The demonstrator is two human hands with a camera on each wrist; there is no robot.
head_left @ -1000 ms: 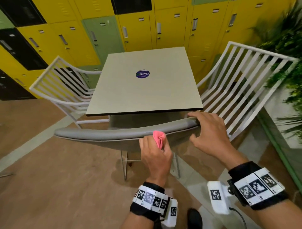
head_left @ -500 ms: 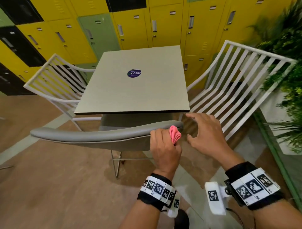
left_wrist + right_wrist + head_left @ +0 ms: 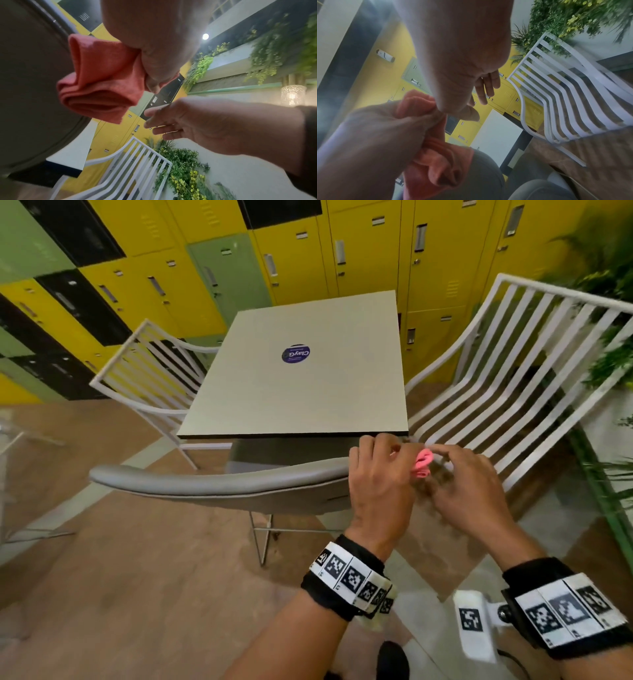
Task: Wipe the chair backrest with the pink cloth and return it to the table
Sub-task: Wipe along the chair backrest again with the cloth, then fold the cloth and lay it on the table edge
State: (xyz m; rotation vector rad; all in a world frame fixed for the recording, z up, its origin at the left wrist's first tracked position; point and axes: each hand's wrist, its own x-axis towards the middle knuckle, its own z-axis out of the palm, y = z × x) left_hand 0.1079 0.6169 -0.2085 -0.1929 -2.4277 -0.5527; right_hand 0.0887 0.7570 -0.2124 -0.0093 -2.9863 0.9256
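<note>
The grey chair backrest [image 3: 219,484] curves across the middle of the head view, just in front of the beige table [image 3: 308,398]. At its right end my left hand [image 3: 383,474] grips the folded pink cloth [image 3: 423,463]; the left wrist view shows the cloth [image 3: 101,83] bunched under the thumb beside the backrest [image 3: 25,94]. My right hand [image 3: 459,477] is off the chair and close beside the cloth, its fingers [image 3: 154,121] straight. In the right wrist view its thumb [image 3: 467,113] lies by the cloth's [image 3: 440,162] top fold; I cannot tell if it touches.
A white slatted chair [image 3: 513,378] stands right of the table and another [image 3: 150,364] to its left. Yellow, green and black lockers [image 3: 308,251] fill the back wall. Plants [image 3: 609,285] line the right side. A round purple sticker [image 3: 296,354] sits on the tabletop.
My left hand slid the cloth rightward along the backrest's top to its right end. My right hand let go of the backrest end and came in beside the cloth.
</note>
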